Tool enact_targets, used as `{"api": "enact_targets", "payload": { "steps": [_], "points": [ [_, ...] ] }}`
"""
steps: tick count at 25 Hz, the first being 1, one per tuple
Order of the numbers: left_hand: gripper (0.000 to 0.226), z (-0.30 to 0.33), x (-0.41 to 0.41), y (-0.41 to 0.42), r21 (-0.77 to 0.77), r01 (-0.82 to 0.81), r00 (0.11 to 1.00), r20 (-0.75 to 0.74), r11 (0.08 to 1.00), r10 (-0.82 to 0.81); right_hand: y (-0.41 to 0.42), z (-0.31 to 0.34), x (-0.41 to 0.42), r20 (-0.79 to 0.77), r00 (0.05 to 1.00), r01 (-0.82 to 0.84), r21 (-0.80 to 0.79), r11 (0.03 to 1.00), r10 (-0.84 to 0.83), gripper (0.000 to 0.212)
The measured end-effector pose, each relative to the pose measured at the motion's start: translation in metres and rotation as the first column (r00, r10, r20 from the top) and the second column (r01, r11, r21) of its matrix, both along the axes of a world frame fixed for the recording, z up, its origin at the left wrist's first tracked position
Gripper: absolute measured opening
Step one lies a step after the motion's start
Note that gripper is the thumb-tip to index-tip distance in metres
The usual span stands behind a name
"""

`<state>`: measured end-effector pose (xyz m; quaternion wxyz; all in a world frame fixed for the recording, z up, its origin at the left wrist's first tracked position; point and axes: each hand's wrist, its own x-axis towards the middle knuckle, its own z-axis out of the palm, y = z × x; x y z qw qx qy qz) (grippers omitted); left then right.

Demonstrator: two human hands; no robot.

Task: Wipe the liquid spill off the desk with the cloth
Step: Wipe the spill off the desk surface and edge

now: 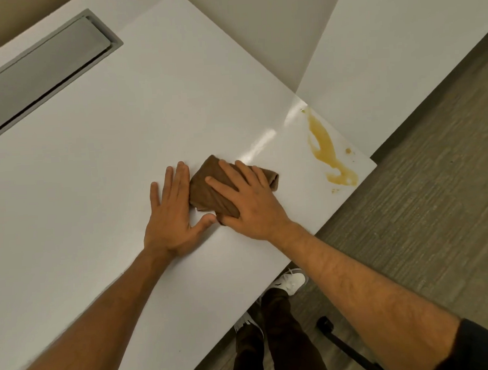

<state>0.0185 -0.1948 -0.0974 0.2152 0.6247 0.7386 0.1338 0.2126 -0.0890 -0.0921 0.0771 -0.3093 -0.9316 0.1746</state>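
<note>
both flat and open, left hand (171, 217) rests on the desk (94, 164), right hand (249, 201) presses the cloth (206, 192) near the spill (325, 149).

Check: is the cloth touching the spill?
No, the brown cloth sits under the right hand, with bare white desk between it and the yellow spill near the corner.

Soft, even light is falling from above onto the white desk (95, 178), leaving only faint shadows beside the left hand (172, 217) and right hand (249, 201). A pale streak of glare is shining near the spill (327, 149). Wide-angle distortion is bowing the desk's edges, and detail is looking slightly soft.
</note>
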Motion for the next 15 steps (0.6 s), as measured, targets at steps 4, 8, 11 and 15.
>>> {"api": "enact_targets", "payload": {
  "steps": [4, 8, 11, 15],
  "points": [
    [0.118, 0.002, 0.003, 0.003, -0.064, 0.055, 0.992, -0.108, 0.996, -0.062, -0.028, -0.003, 0.031, -0.011, 0.998, 0.054, 0.031, 0.998, -0.054, 0.069],
    [0.114, -0.003, 0.003, -0.001, -0.062, 0.065, 0.987, -0.146, 0.996, -0.074, -0.047, -0.007, 0.060, 0.013, 0.996, 0.088, 0.027, 0.996, -0.088, 0.073],
    [0.103, -0.007, 0.004, -0.004, -0.078, 0.058, 0.985, -0.159, 0.995, -0.070, -0.056, -0.005, 0.089, 0.027, 0.976, 0.215, 0.038, 0.976, -0.216, 0.074],
    [0.099, -0.005, 0.008, -0.010, -0.090, 0.073, 0.983, -0.163, 0.993, -0.087, -0.062, 0.006, 0.107, -0.044, 0.920, 0.388, -0.052, 0.920, -0.390, 0.074]
  ]
}}
